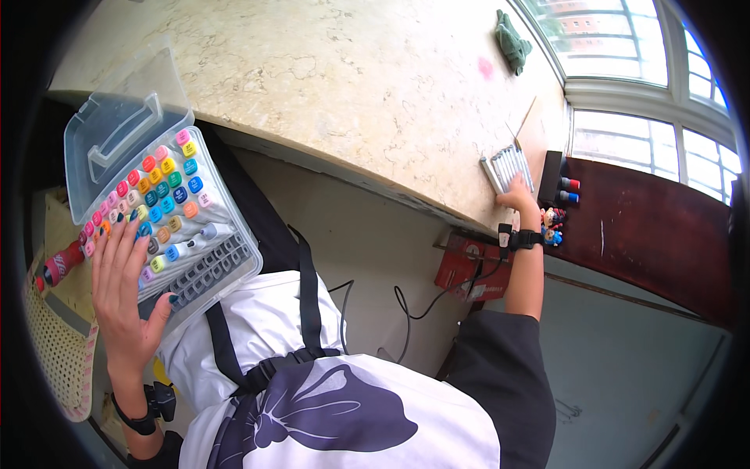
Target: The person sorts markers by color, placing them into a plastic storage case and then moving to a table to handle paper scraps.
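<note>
A clear plastic case (253, 265) sits tilted across my lap, its transparent lid (129, 94) swung back. Colour-capped art markers (179, 193) stand in rows inside, beside a dark slotted holder (214, 264) with bare slots. My left hand (126, 275) lies over the markers and the case's near side, thumb apart from the fingers. On the stone countertop, my right hand (518, 193) touches a row of pale-barrelled markers (504, 164) lying side by side. Its fingertips are partly hidden, so whether it grips one is unclear.
A green cloth (513, 44) lies on the countertop (328, 88) near the window. Right of my hand are red and blue bottles or caps (569, 190) and small figurines (552, 225). A red-labelled drink bottle (63, 264) and a woven chair (64, 357) are at left. A cable (410, 313) hangs below the counter.
</note>
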Demonstrator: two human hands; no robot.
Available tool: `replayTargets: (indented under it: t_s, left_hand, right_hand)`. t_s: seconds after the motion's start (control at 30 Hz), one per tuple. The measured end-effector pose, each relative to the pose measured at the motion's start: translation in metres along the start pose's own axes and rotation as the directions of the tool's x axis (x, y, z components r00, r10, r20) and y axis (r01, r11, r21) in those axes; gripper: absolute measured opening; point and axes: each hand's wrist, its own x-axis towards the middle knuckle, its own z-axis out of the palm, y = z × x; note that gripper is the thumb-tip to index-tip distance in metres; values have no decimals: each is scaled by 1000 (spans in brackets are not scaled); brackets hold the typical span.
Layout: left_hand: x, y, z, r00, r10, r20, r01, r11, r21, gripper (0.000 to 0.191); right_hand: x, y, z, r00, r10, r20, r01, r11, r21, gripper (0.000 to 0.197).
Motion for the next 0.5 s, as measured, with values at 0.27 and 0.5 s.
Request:
replayTargets:
  t_s: [0.27,0.5]
  left_hand:
    - [-1,-3,0,999,14,38,-14,1000,-7,56]
    - [-2,-3,0,999,-5,47,5,1000,9,56]
  right_hand:
    - [29,12,-20,961,-267,-77,276,949,152,127]
    - [32,6,-42,982,-183,50,180,981,68,127]
